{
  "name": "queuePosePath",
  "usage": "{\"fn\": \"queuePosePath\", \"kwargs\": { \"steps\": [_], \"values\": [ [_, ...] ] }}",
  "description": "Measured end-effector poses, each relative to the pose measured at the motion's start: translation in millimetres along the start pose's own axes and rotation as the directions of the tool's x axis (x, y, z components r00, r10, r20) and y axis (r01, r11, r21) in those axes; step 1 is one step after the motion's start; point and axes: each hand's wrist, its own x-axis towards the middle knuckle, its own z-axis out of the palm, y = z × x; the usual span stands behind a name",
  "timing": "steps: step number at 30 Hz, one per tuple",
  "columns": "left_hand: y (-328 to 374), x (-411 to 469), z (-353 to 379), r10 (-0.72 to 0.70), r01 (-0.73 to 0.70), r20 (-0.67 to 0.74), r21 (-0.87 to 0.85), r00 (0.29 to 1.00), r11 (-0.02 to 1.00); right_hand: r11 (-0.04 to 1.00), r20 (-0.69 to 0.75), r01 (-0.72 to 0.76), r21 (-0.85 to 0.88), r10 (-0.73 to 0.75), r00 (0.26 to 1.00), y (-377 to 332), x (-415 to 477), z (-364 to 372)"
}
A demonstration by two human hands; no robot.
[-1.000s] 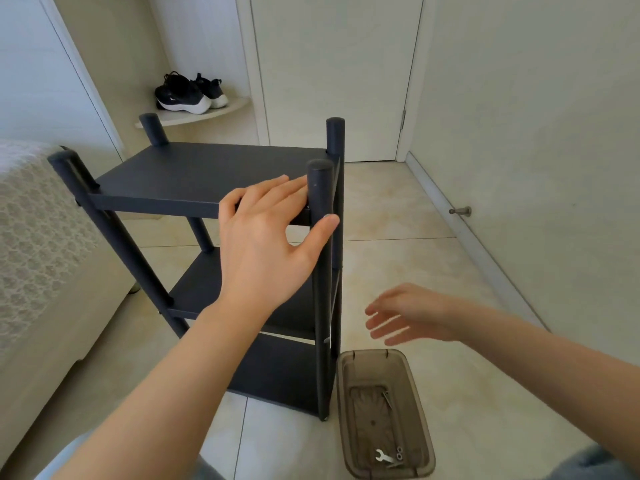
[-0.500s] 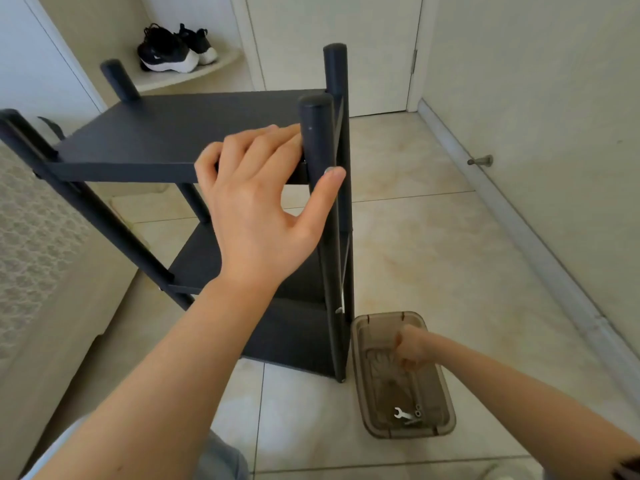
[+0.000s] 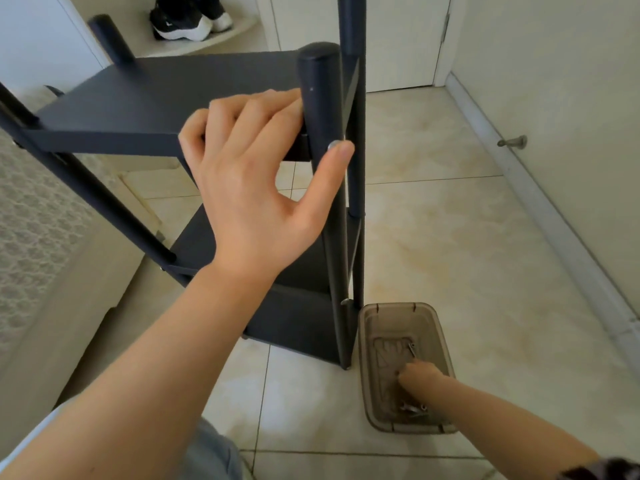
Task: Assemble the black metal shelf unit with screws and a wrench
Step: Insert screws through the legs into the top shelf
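Right, the black shelf unit (image 3: 173, 98) stands upright on the tiled floor (image 3: 450, 237). My left hand (image 3: 256, 188) grips its top front corner, fingers over the shelf and thumb pressed on the screw (image 3: 333, 145) in the near post (image 3: 320, 81). That thumb should hold the screw square while I fetch the wrench (image 3: 410, 407) from the brown box (image 3: 367, 341) beside the unit's foot. My right hand (image 3: 417, 375) is down in that box; I cannot tell whether it has closed on anything.
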Motion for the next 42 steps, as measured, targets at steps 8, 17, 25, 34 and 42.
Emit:
{"fn": "queuePosePath", "kwargs": {
  "steps": [8, 17, 25, 34, 42],
  "values": [
    [1.9, 0.2, -0.3, -0.012, 0.012, 0.015, -0.011, 1.000, 1.000, 0.967, 0.003, 0.035, -0.251, -0.035, 0.999, 6.0, 20.0, 15.5],
    [1.2, 0.1, -1.1, -0.026, 0.026, 0.042, -0.002, 0.999, 1.000, 0.999, -0.047, 0.007, -0.040, -0.009, 0.999, 48.7, 21.1, 4.7],
    [3.1, 1.1, -0.1, -0.054, 0.054, 0.056, -0.005, 0.997, 0.999, 0.987, -0.087, -0.009, 0.161, 0.023, 0.996, 108.5, 8.4, -7.3],
    [4.2, 3.0, -6.3, -0.088, 0.088, 0.135, 0.002, 0.987, 0.996, 0.872, -0.320, 0.031, 0.488, 0.146, 0.936, 99.8, -25.6, -65.5],
    [8.9, 7.4, -16.0, -0.128, 0.134, 0.219, -0.011, 0.967, 0.991, 0.064, -0.491, 0.506, 0.860, 0.373, 0.787, 58.7, -89.6, -147.2]
  ]
}}
